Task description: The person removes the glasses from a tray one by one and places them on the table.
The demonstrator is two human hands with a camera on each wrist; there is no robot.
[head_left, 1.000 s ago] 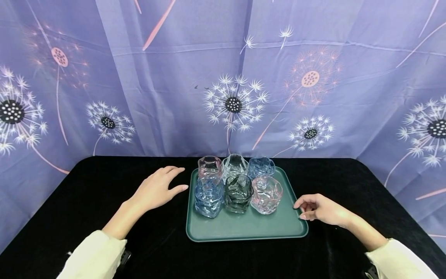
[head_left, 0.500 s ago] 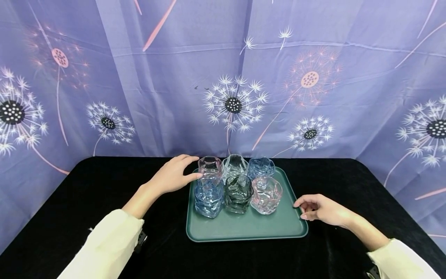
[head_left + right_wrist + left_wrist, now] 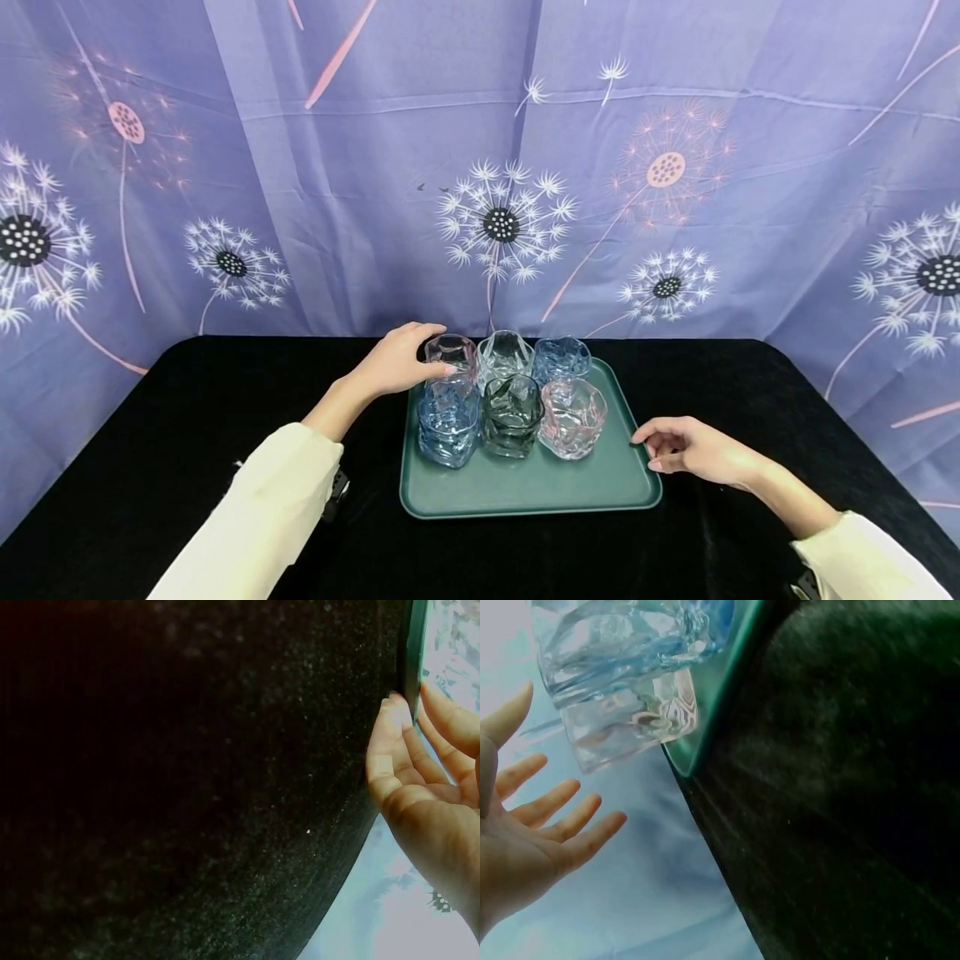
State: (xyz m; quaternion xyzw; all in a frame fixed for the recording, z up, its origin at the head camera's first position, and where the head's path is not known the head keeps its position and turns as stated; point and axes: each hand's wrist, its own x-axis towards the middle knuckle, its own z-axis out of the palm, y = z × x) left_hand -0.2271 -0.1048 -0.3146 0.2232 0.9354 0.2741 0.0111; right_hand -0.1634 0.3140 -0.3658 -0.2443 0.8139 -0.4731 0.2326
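Note:
A green tray bears two rows of wavy glass tumblers. At its back left stands a pale pink tumbler, and my left hand is beside it, thumb and fingers spread; in the left wrist view a gap shows between the fingers and the glass. In front of that is a blue tumbler, followed to the right by a dark grey one and a pink one. My right hand pinches the tray's right rim between thumb and fingers.
The back row also has a clear tumbler and a blue tumbler, all close together. Black cloth covers the table. A purple dandelion-patterned curtain hangs right behind its far edge.
My left hand has moved right and away from me, from outside the tray to beside the back-left pink tumbler. The right hand, tray and tumblers have stayed put.

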